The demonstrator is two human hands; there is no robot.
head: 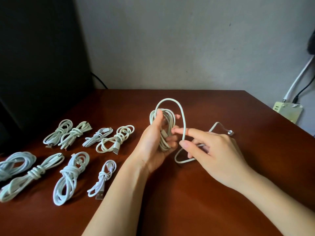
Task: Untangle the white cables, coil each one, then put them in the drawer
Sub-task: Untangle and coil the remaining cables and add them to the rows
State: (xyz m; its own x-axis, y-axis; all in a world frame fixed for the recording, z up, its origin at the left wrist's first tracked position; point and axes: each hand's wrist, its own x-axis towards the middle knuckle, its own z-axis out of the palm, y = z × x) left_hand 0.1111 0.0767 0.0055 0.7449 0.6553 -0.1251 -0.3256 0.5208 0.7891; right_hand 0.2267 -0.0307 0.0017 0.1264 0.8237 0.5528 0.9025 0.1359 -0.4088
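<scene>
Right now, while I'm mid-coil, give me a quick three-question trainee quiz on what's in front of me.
1. True or false: the left hand grips the half-wound cable.
2. How many finished bundles lie on the table? A four, B eight, C twelve.
3. Which hand guides the loose loop?

Key: 1 true. 2 B. 3 the right hand.
</scene>
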